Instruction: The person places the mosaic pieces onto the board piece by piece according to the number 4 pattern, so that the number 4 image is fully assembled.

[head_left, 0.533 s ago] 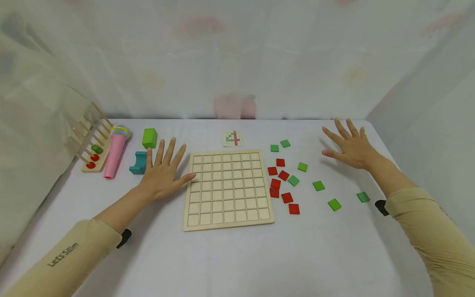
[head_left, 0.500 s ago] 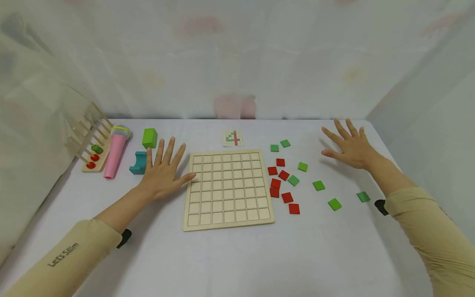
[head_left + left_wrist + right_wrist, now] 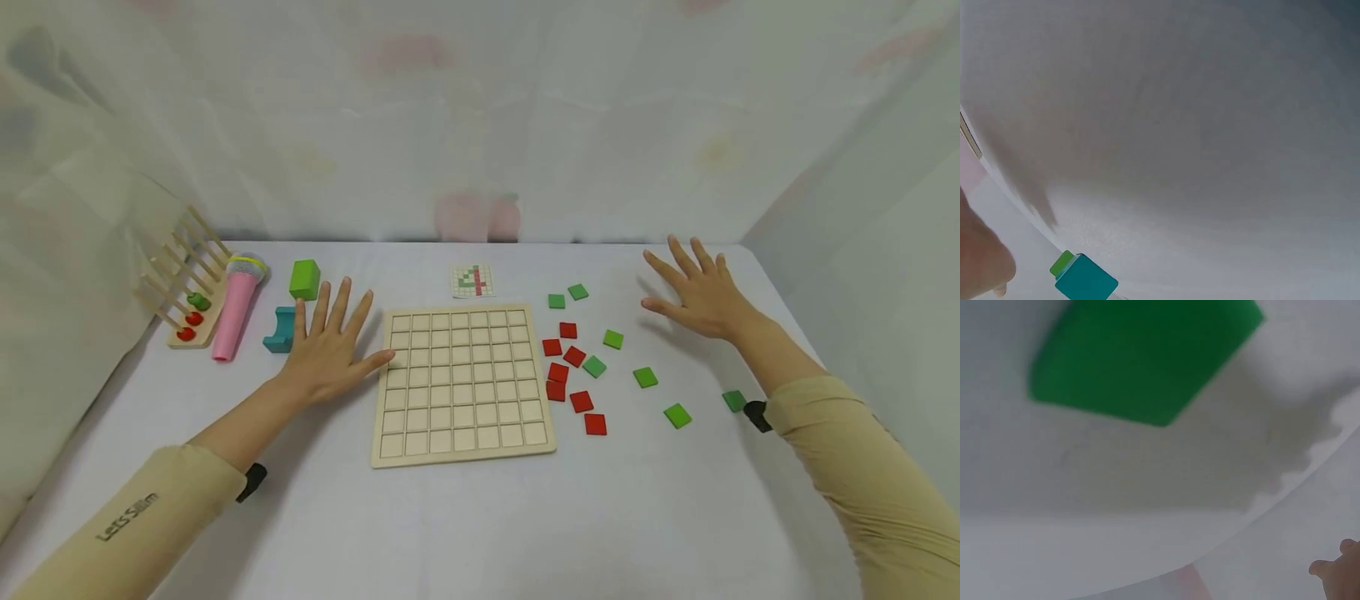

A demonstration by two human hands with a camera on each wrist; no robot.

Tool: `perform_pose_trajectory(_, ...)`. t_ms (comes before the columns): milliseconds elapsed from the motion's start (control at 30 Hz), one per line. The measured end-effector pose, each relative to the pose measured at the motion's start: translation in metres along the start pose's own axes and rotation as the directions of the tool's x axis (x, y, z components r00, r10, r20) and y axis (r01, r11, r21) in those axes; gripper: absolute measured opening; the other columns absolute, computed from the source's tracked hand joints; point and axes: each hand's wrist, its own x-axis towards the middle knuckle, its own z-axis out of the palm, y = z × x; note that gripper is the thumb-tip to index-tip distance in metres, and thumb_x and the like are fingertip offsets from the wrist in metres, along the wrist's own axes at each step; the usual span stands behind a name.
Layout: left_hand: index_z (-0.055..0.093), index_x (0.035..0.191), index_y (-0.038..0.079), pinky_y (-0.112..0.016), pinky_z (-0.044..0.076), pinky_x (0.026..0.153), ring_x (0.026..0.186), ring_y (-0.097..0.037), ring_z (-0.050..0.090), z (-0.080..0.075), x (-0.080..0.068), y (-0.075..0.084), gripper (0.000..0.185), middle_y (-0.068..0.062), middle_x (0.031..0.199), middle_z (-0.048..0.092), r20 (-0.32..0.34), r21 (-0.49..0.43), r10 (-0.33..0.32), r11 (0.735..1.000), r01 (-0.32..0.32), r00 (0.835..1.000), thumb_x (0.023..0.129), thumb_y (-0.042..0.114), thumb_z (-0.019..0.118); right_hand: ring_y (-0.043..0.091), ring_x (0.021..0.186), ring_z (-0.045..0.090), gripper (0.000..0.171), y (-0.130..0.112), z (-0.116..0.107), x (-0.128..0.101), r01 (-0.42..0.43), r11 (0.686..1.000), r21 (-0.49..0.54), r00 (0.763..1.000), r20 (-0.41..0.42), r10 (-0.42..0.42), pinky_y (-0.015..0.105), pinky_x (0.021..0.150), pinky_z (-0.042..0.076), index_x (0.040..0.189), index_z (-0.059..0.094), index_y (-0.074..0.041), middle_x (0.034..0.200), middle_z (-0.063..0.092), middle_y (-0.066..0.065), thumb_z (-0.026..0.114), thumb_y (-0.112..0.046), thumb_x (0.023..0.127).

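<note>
My left hand is spread with straight fingers beside the left edge of a wooden grid board; its thumb tip overlaps the board's edge in the head view, and touch cannot be told. Nothing is in that hand. A teal curved block sits just left of its fingers. My right hand hovers with fingers spread over the right side of the table, holding nothing. Between it and the board lie loose red tiles and green tiles, several of each. One green tile looms large in the right wrist view.
Behind the board lies a small pattern card with green and red squares. A green block, a pink toy microphone and a pegged wooden stand with red and green pieces stand at the left. A white curtain hangs behind.
My right hand has shifted slightly left and away from me, its wrist camera now closer to the rightmost green tile. The left hand stays nearly still, and the tiles keep their places.
</note>
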Motion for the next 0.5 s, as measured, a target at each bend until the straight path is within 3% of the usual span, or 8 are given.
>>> perform_pose_trajectory(233,-0.010,0.159,0.026,-0.066,-0.018,0.119,0.151,-0.028,-0.031,-0.008,0.003,0.000,0.096,-0.002,0.164,-0.029,-0.032,-0.043,-0.005,0.999,0.004,0.999,0.092,0.074,0.039,0.050,0.152,0.004,0.081,-0.011,-0.007,0.016,0.034,0.999,0.029,0.996,-0.088,-0.032,0.078,0.114,0.007,0.159,0.019,-0.023,0.168,0.002,0.017,0.048,-0.061,0.095)
perform_pose_trajectory(367,-0.009,0.159,0.024,-0.066,-0.015,0.120,0.151,-0.026,-0.031,-0.013,0.007,0.003,0.095,0.000,0.163,-0.031,-0.045,-0.093,0.014,0.995,-0.018,0.999,0.093,0.072,0.040,0.049,0.152,0.008,0.079,-0.022,-0.008,0.027,0.050,0.998,0.028,0.995,-0.093,-0.047,0.076,0.116,0.008,0.159,0.021,-0.023,0.168,0.006,0.017,0.049,-0.060,0.095)
perform_pose_trajectory(500,-0.011,0.159,0.022,-0.065,-0.012,0.121,0.152,-0.026,-0.029,-0.016,0.011,0.005,0.095,0.000,0.163,-0.030,-0.009,-0.152,0.033,0.988,-0.034,0.999,0.095,0.069,0.041,0.049,0.151,0.014,0.076,-0.036,-0.003,0.036,0.070,0.997,0.026,0.995,-0.072,-0.068,0.071,0.119,0.014,0.158,0.025,-0.020,0.167,0.012,0.019,0.053,-0.053,0.096)
